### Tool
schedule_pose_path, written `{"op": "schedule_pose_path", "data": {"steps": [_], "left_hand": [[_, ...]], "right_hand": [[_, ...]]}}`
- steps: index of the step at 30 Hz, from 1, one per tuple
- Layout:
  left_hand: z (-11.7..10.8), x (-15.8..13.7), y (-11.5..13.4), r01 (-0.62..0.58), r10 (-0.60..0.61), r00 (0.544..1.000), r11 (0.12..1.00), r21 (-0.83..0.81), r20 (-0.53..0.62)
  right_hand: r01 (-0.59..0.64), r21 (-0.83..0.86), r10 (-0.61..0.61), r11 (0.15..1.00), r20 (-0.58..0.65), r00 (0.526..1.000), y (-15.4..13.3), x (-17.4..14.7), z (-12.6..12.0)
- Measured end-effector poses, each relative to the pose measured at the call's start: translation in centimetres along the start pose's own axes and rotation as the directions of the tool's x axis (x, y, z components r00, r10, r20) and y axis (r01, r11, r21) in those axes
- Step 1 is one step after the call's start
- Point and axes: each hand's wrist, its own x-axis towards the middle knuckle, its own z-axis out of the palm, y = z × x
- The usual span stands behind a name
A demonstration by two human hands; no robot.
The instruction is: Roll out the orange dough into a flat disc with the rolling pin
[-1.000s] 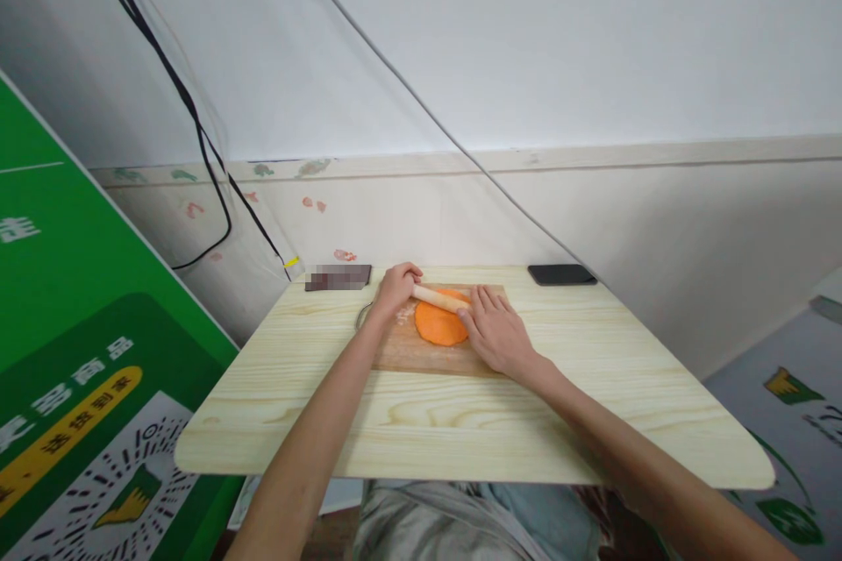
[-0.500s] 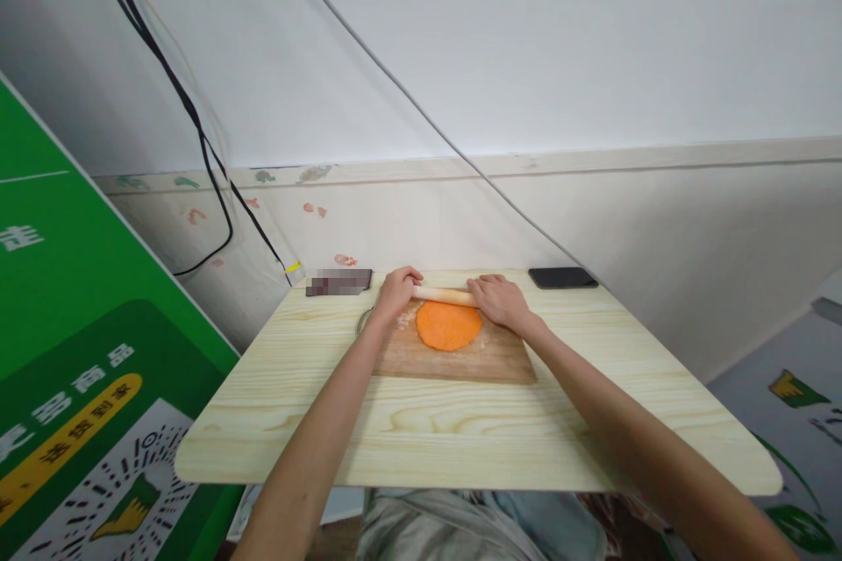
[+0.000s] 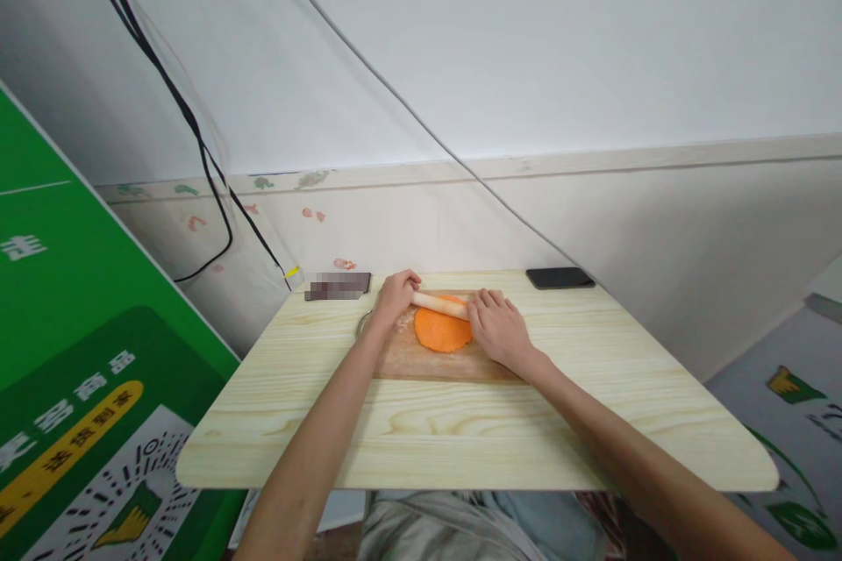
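Observation:
A flat, roundish sheet of orange dough [image 3: 442, 333] lies on a wooden cutting board [image 3: 434, 365] dusted with flour at the left. Across the far part of the dough rests a pale wooden rolling pin [image 3: 439, 305], its right end slanting nearer to me. My left hand [image 3: 396, 294] is closed on the pin's left end. Over the right end lies my right hand [image 3: 498, 324], fingers together and bent over the wood. Both hands hide the pin's ends, and the right one also covers the board's right part.
The board sits on a light wood-grain table [image 3: 421, 447] against the wall. At the back right lies a black phone [image 3: 560, 278]; a blurred-out dark flat object [image 3: 338, 286] is at the back left. A metal ring [image 3: 361, 324] shows at the board's left. Black cables [image 3: 177, 96] hang at left.
My right hand has moved nearer to me with its end of the rolling pin, so the pin now slants across the dough. My left hand has stayed almost in place.

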Motion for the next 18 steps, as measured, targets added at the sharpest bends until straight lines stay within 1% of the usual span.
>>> {"op": "schedule_pose_path", "data": {"steps": [2,4,6,9,10,13,15,18], "left_hand": [[-0.5,-0.5,0.9,-0.12,0.118,0.993,0.983,0.138,0.025],[-0.8,-1.1,1.9,-0.242,0.225,0.969,0.942,0.234,0.1],[-1.0,-1.5,2.6,-0.28,0.246,0.958,0.915,0.289,0.15],[-0.9,-1.7,2.7,-0.231,0.188,0.97,0.911,0.343,0.152],[-0.8,-1.6,2.5,-0.203,0.162,0.976,0.916,0.347,0.143],[-0.6,-1.2,1.7,-0.101,0.078,0.993,0.948,0.302,0.088],[-0.5,-1.0,1.3,-0.06,0.049,0.998,0.966,0.25,0.047],[-0.5,-0.9,1.1,-0.087,0.087,0.996,0.976,0.201,0.012]], "right_hand": [[-0.004,0.027,0.003,1.0,0.008,1.0,0.4,0.4,0.3],[-0.008,0.063,0.007,0.998,0.015,1.0,0.9,1.0,0.8],[0.014,0.101,-0.017,0.995,0.029,0.999,1.6,1.9,1.2],[0.067,0.14,-0.076,0.988,0.066,0.995,2.6,3.5,1.3],[0.066,0.152,-0.079,0.986,0.087,0.993,2.9,4.1,1.3],[0.009,0.187,-0.037,0.982,0.147,0.988,3.3,5.4,1.0],[-0.014,0.197,-0.014,0.98,0.143,0.99,3.4,5.8,0.9],[-0.011,0.183,-0.004,0.983,0.078,0.997,3.2,5.8,1.2]]}}
